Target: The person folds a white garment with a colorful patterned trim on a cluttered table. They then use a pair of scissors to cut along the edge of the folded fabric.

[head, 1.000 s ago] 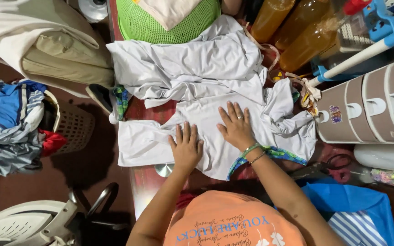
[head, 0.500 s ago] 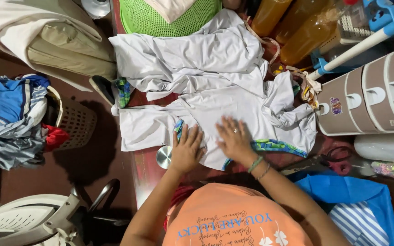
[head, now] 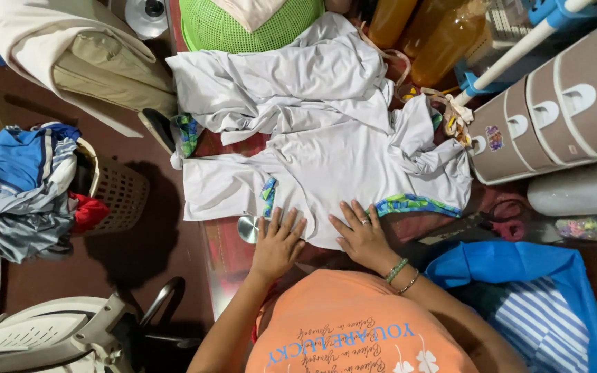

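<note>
Both hands have slid back to the near hem of the white shirt (head: 340, 166); left hand (head: 278, 243) and right hand (head: 362, 235) press flat, fingers spread; green basket (head: 243, 27) at twelve o'clock.

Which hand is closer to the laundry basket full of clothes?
Left. The left hand lies on the white garment, on the side toward the laundry basket; the right hand rests farther away on it.
</note>
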